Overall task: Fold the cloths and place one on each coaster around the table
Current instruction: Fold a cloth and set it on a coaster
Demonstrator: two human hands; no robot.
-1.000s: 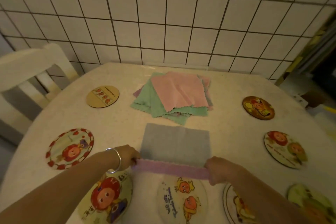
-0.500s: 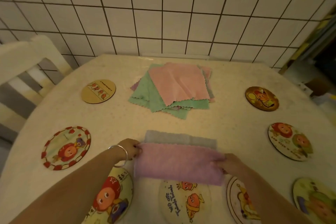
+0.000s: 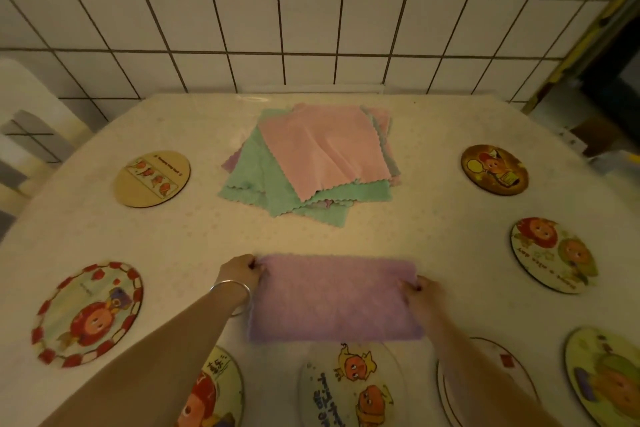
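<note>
A folded rectangular lilac microfibre cloth (image 3: 334,298) lies flat on the pale speckled tabletop (image 3: 433,218), near the person. The left hand (image 3: 240,274) pinches its far left corner, the grip clamped on the fabric; the right hand (image 3: 424,295) pinches the far right corner likewise. Farther off, a loose pile of pink and green scalloped-edge cloths (image 3: 311,163) sits mid-table. Round cartoon-printed coasters ring the edge, one (image 3: 349,388) just near of the folded cloth.

Both hands (image 3: 242,270) (image 3: 420,291) pinched, forearms extended
</note>
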